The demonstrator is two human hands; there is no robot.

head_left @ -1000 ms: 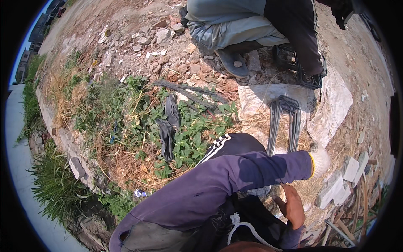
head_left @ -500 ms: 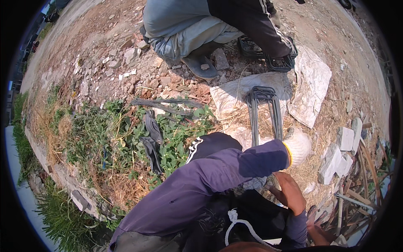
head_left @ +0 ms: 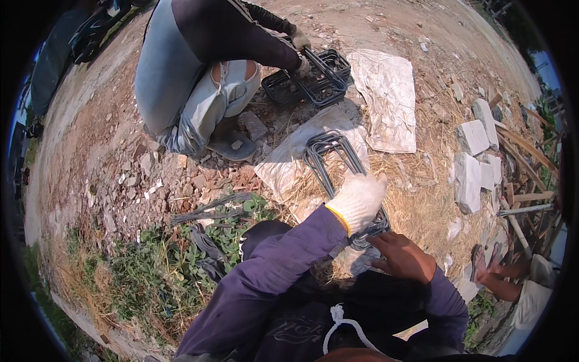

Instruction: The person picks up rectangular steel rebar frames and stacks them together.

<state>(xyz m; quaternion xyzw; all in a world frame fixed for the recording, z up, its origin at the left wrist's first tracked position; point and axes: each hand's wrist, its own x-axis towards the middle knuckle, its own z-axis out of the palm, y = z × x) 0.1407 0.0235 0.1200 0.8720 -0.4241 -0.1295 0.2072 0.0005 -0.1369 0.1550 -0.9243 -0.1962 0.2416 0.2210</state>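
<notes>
At the metal frames (head_left: 319, 172), the gloved left (head_left: 359, 198) and bare right hands (head_left: 408, 259) curl partway, grip unclear.

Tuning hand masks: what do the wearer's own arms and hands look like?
Long dark purple sleeves on both arms. Left hand: white knit glove with a yellow edge at the wrist. Right hand: no glove. No cables visible.

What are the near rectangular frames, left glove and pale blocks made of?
Near rectangular frames: probably steel, dull grey sheen; thin bars with bent, rounded corners.
Left glove: likely cotton or blend, matte white; knit look, yellow cuff edge.
Pale blocks: perhaps concrete, matte; chalky, squared edges.
</notes>
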